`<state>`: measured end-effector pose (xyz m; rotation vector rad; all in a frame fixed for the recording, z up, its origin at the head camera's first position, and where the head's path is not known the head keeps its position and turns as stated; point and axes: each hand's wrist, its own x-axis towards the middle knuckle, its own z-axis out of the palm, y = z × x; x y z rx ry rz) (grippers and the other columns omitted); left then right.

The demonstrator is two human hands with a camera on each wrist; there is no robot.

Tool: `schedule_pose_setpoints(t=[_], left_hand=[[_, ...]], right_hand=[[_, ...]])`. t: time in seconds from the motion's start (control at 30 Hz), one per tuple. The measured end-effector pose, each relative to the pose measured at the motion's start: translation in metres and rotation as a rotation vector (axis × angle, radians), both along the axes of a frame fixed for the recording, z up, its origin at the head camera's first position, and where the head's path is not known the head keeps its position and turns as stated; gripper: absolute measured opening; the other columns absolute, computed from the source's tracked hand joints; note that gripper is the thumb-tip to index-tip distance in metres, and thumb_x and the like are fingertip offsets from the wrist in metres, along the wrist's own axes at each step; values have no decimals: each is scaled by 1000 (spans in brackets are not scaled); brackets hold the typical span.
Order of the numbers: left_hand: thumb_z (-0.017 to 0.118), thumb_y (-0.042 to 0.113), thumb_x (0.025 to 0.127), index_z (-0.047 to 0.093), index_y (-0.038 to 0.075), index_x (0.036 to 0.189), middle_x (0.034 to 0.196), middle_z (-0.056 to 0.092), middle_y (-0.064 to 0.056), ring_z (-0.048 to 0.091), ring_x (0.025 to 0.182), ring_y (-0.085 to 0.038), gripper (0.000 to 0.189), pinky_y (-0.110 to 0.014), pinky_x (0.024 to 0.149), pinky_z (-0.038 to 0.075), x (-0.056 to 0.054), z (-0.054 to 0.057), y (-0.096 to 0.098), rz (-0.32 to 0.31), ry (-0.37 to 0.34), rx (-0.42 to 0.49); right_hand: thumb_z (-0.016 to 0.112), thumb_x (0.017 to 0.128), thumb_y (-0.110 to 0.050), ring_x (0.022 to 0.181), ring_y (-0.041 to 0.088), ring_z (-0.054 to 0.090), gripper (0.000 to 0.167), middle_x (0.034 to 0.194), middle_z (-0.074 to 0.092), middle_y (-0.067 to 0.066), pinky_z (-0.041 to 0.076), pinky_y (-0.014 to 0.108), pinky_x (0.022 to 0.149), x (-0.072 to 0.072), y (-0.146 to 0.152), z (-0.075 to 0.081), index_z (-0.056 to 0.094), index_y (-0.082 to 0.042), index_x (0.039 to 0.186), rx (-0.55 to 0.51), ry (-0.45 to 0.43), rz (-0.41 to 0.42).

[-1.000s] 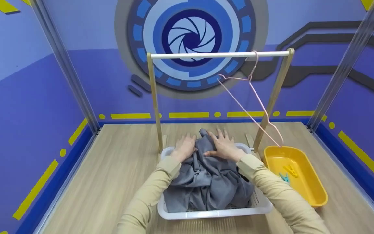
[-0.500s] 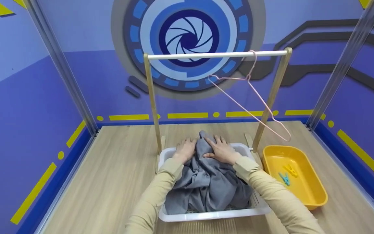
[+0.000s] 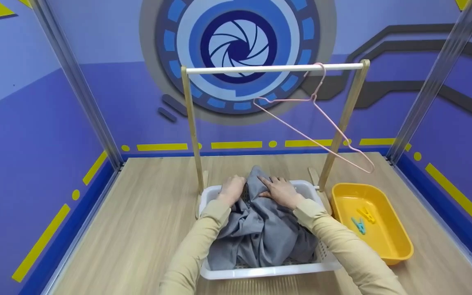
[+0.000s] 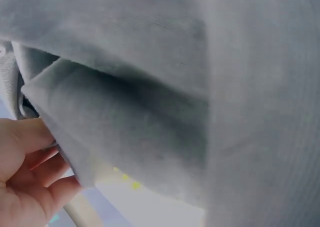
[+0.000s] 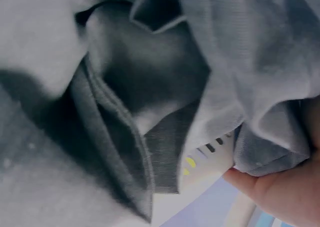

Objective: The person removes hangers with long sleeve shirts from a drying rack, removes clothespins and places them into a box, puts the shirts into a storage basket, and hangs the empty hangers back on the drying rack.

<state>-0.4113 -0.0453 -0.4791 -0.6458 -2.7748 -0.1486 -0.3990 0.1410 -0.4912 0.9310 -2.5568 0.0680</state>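
A crumpled grey garment (image 3: 271, 229) with stitched edges, its exact kind hidden by the folds, fills a white plastic basket (image 3: 271, 271). My left hand (image 3: 232, 190) is at the garment's far left side; in the left wrist view its thumb and curled fingers pinch a cloth edge. On the far right side, my right hand (image 3: 282, 192) lies over the garment, index finger extended and the other fingers bent down. The right wrist view shows its thumb against a fold of cloth, while the other fingers are hidden there.
Behind the basket stands a wooden rack with a white rail (image 3: 252, 69). A pink hanger (image 3: 316, 100) hangs on the rail's right part. To the right, a yellow tray (image 3: 387, 246) holds a yellow clothespin (image 3: 367, 214) and a blue clothespin (image 3: 359, 225).
The left hand's fingers have gone from spread to curled. The right hand's fingers have drawn in and bent. The hanger has swung round on the rail, showing wider.
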Motion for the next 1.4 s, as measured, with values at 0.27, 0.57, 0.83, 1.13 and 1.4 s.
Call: schedule_pose_setpoints(t=[0.27,0.57,0.83,1.13,1.4], left_hand=[[49,3,86,67,4,72,73,63,-10,60,67,-29,22,-38,55,48,-2,2,-1,19,33,72],[49,2,85,62,2,68,71,62,-12,60,66,-31,22,-39,54,47,-4,4,-2,1,13,139],[50,0,83,62,4,63,70,63,-10,60,63,-28,23,-37,54,46,-5,7,-7,-34,66,168],[48,0,84,64,5,64,68,63,-7,59,61,-24,27,-36,51,43,-6,29,-10,-70,96,316],[47,-1,87,61,4,64,67,62,-7,59,63,-24,27,-36,53,44,6,57,-7,-164,152,309]], right_hand=[[66,80,-32,57,30,54,41,72,59,13,45,41,49,-11,-1,-4,64,-9,113,-57,20,-12],[69,78,-30,54,33,55,27,59,56,12,44,45,46,-18,-3,-1,59,-9,65,-152,-63,-112],[61,85,-13,53,34,55,20,60,57,13,43,46,44,-20,-2,3,56,-10,67,-195,-9,-61],[60,84,-6,52,35,55,16,63,60,12,41,46,43,-21,1,18,57,-9,69,-316,123,-5],[59,78,9,63,32,59,13,74,63,11,45,44,52,-16,8,45,63,-4,81,-458,209,104]])
